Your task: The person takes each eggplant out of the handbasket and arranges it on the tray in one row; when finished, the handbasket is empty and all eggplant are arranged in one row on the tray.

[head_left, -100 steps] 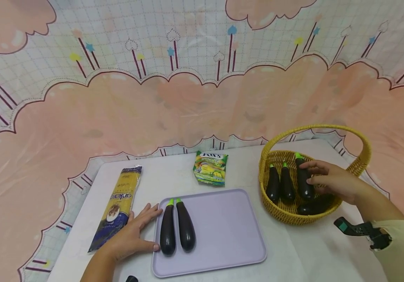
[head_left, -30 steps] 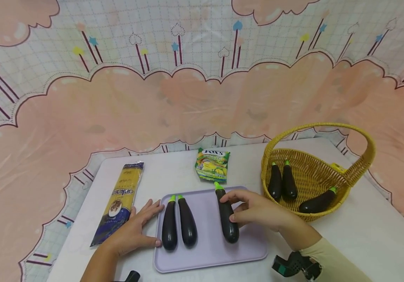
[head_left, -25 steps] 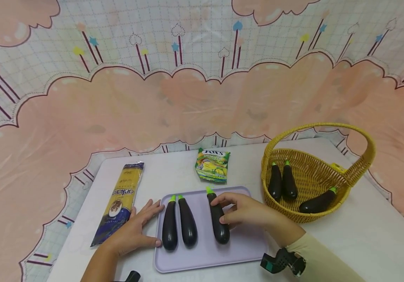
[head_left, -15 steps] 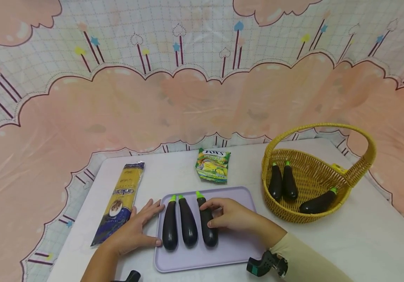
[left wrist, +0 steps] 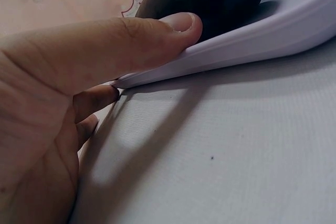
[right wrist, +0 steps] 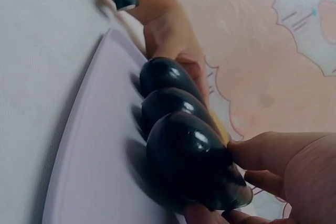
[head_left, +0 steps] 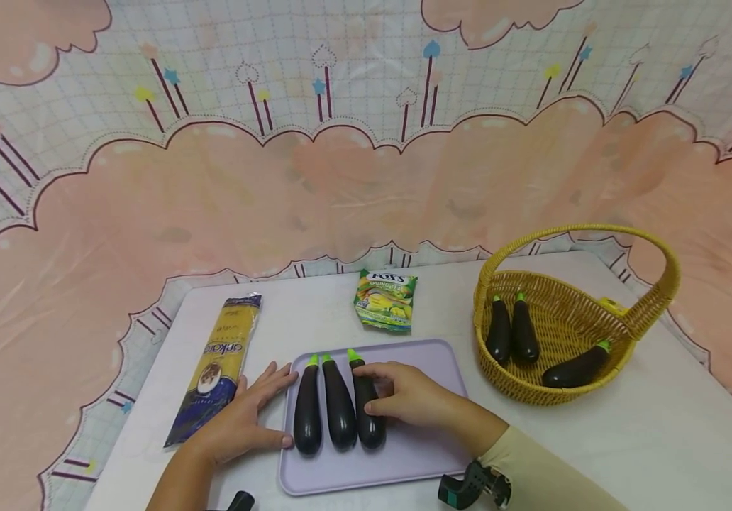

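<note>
In the head view a lilac tray lies on the white table with three dark eggplants side by side. My right hand pinches the rightmost eggplant between thumb and fingers, its green stem pointing away. That eggplant lies close against the middle eggplant; the left eggplant is near the tray's left rim. My left hand spreads its fingers along that rim. In the left wrist view the left thumb rests at the tray's edge. The right wrist view shows the three rounded ends in a row.
A yellow wicker basket with a tall handle stands at the right, holding three eggplants. Behind the tray lies a green candy bag. A yellow and blue pasta packet lies left of my left hand. A patterned cloth hangs behind.
My right hand has taken an eggplant from the basket, brought it left onto the tray, and slid it up beside the other two. My left hand has stayed at the tray's rim.
</note>
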`<state>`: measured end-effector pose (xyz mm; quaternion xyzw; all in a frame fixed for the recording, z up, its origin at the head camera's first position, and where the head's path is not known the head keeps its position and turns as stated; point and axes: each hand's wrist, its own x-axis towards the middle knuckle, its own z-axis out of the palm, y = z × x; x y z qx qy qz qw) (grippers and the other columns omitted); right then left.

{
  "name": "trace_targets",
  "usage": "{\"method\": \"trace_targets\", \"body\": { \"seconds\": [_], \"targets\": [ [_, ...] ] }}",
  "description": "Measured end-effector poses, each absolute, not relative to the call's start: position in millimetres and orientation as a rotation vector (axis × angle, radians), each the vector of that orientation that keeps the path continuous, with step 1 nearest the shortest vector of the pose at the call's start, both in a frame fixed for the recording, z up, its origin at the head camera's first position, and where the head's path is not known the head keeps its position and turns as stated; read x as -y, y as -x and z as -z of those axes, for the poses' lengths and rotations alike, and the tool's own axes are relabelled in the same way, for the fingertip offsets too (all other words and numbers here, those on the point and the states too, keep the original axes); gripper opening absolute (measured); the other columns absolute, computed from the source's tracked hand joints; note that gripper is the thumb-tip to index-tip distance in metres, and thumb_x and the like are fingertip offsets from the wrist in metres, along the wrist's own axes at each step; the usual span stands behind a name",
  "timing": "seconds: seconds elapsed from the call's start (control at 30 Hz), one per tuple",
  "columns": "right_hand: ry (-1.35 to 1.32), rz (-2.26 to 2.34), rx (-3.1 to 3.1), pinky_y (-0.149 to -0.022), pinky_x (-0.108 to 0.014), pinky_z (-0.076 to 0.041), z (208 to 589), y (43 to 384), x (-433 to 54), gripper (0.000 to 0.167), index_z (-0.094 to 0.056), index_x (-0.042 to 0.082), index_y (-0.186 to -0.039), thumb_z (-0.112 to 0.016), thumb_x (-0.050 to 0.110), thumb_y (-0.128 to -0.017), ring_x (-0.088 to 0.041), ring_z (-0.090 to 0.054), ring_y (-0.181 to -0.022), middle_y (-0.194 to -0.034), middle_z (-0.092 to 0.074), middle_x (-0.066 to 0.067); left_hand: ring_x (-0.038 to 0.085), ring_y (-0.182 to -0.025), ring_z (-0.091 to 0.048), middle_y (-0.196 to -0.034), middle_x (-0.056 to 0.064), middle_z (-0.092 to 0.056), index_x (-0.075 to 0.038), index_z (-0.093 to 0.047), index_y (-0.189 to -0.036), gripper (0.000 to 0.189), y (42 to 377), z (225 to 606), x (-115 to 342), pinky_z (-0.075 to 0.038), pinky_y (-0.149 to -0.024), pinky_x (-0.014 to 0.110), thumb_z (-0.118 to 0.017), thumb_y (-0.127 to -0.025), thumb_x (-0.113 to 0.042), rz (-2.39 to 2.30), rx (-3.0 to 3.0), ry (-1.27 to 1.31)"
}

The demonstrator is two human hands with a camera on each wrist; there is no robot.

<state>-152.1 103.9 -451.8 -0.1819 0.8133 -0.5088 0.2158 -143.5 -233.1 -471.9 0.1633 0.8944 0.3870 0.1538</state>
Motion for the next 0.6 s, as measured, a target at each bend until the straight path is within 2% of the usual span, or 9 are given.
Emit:
{"method": "trace_targets", "body": {
  "seconds": [0.17, 0.3, 0.47, 0.6],
  "targets": [
    [0.51, 1.433, -2.228, -0.061, -0.03, -0.057, 451.1, 151.2, -106.0, 0.058, -0.064, 0.016, -0.148, -0.081, 0.008, -0.093, -0.013, -0.069, -0.08, -0.136, -0.064, -0.015, 0.039, -0.165, -0.001, -0.176, 0.005, -0.028, -0.017, -0.048, -0.162, 0.108, 144.7, 472.4, 233.1, 0.022, -0.123, 0.067, -0.097, -0.069, -0.042, -1.115, -2.56, -0.474],
    [0.509, 1.443, -2.228, -0.062, -0.031, -0.059, 449.6, 149.4, -108.9, 0.056, -0.064, 0.016, -0.147, -0.08, 0.009, -0.093, -0.014, -0.071, -0.08, -0.146, -0.058, -0.021, 0.039, -0.165, -0.001, -0.176, 0.005, -0.027, -0.017, -0.048, -0.162, 0.108, 144.8, 473.5, 233.5, 0.022, -0.122, 0.067, -0.097, -0.069, -0.042, -1.111, -2.56, -0.474],
    [0.472, 1.461, -2.211, -0.064, -0.034, -0.06, 442.7, 144.8, -118.5, 0.056, -0.063, 0.015, -0.148, -0.08, 0.012, -0.095, -0.02, -0.071, -0.077, -0.148, -0.057, -0.021, 0.039, -0.165, 0.0, -0.176, 0.005, -0.027, -0.018, -0.048, -0.162, 0.108, 144.3, 472.8, 232.7, 0.022, -0.122, 0.068, -0.098, -0.069, -0.04, -1.125, -2.552, -0.457],
    [0.448, 1.503, -2.167, -0.071, -0.039, -0.064, 431.6, 139.5, -134.3, 0.053, -0.064, 0.012, -0.147, -0.078, 0.014, -0.097, -0.023, -0.072, -0.088, -0.148, -0.056, -0.019, 0.04, -0.164, -0.001, -0.176, 0.006, -0.028, -0.017, -0.049, -0.162, 0.108, 144.1, 473.0, 232.5, 0.022, -0.122, 0.068, -0.097, -0.069, -0.041, -1.118, -2.564, -0.472]
  ]
}}
